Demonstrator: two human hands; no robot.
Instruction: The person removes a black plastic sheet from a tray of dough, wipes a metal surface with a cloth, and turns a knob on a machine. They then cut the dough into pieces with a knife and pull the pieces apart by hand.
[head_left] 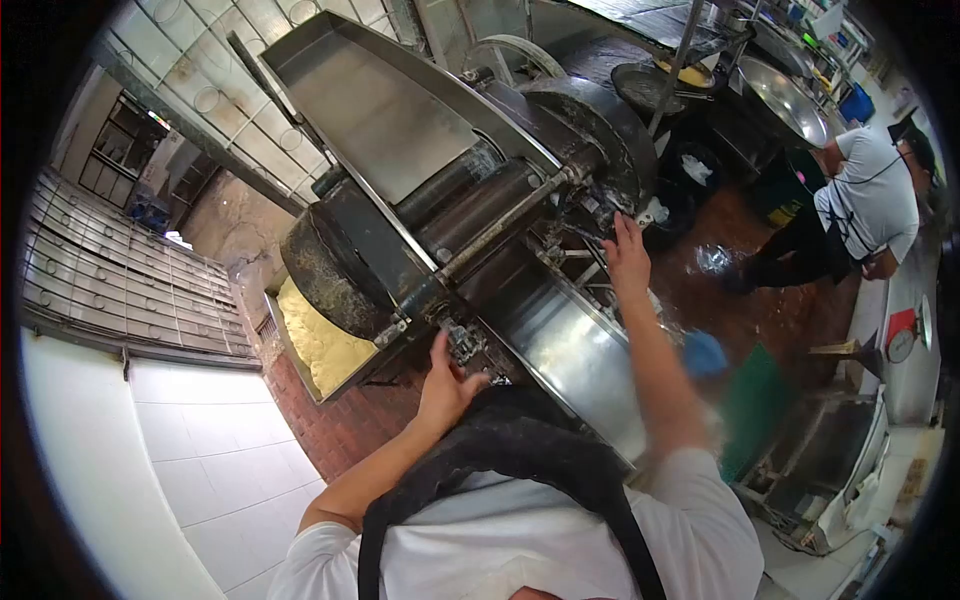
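A large roller machine [470,205] with dark, worn side housings stands right in front of me. My left hand [447,388] is at its near left corner, thumb and fingers apart, beside a metal adjusting fitting [463,343]. My right hand [628,258] reaches forward with fingers stretched out, at a similar greasy fitting [598,208] on the right end of the roller frame. A sloped metal hopper [375,110] rises above the rollers. Below, between my arms, lies a shiny metal chute [560,340].
Yellow dough [318,335] fills a tray on the left beside the machine. At right, a person in a white shirt [868,190] stands near a large metal bowl [785,100]. A dial scale [902,342] and a green sheet [755,405] are nearer me.
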